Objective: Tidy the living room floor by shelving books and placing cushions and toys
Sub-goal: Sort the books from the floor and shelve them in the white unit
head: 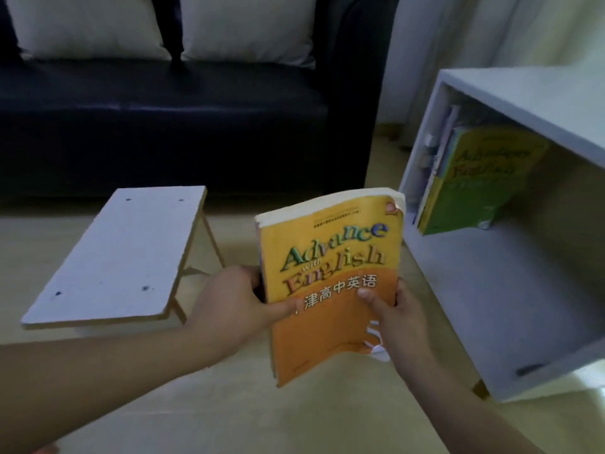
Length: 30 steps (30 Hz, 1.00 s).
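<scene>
1. Left hand (229, 299), reaching in from the lower left, has its grip closed on the orange "Advance with English" textbook (330, 257). The thumb lies across the front cover and the fingers are tucked behind the spine edge.
2. Left of the orange textbook, just beyond that hand, stands a low white-topped bench (121, 253) on thin wooden legs. A few dark screw heads show in its top.
3. Behind the orange textbook a dark sofa (163, 109) spans the back of the room. Two pale cushions (88, 24) are propped side by side against its backrest.
4. That orange textbook is held upright above the pale floor (294, 414), front cover toward the camera. The cover's lower right corner is torn and curled.
5. Right hand (402, 319) takes the orange textbook's right edge in a closed grip, with the thumb pressed on the cover and the fingers behind.
6. Right of the orange textbook, near but apart from it, a white open-fronted shelf cube (523, 93) sits on the floor.
7. Inside the cube, up and right of the orange textbook, a green textbook (484, 181) stands upright. Several thinner books (442, 149) stand between it and the left wall.
</scene>
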Available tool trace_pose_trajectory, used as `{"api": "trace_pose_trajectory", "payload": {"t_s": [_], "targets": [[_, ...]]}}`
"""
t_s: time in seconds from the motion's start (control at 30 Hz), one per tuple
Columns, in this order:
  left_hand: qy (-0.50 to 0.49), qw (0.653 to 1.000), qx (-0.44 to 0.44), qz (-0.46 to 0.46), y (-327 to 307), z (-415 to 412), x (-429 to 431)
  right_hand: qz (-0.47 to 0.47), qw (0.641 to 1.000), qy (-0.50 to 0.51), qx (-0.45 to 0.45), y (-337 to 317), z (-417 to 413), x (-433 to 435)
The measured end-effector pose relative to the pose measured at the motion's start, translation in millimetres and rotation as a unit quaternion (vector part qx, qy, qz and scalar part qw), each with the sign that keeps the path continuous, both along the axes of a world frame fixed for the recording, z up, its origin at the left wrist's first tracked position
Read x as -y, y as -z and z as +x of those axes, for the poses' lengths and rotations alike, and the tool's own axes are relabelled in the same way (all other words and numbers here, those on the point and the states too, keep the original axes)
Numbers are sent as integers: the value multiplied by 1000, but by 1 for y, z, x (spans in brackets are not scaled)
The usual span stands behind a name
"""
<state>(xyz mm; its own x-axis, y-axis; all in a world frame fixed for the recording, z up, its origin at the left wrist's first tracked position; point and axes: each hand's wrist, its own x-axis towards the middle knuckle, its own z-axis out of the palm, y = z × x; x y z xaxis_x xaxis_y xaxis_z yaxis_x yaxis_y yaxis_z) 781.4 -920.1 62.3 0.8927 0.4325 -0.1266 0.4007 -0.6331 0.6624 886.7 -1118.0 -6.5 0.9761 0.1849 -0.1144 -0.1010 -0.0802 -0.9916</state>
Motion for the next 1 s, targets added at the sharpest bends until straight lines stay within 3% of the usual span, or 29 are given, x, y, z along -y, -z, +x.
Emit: {"api": "trace_pose_trajectory", "payload": {"t_s": [0.27, 0.63, 1.0], "targets": [[75, 996, 33, 46, -24, 92, 37, -34, 993, 109, 40, -8, 64, 25], [138, 986, 83, -41, 31, 183, 63, -126, 967, 215, 55, 1, 130, 59], [254, 961, 110, -1, 40, 241, 84, -174, 941, 287, 48, 4, 147, 88]]}}
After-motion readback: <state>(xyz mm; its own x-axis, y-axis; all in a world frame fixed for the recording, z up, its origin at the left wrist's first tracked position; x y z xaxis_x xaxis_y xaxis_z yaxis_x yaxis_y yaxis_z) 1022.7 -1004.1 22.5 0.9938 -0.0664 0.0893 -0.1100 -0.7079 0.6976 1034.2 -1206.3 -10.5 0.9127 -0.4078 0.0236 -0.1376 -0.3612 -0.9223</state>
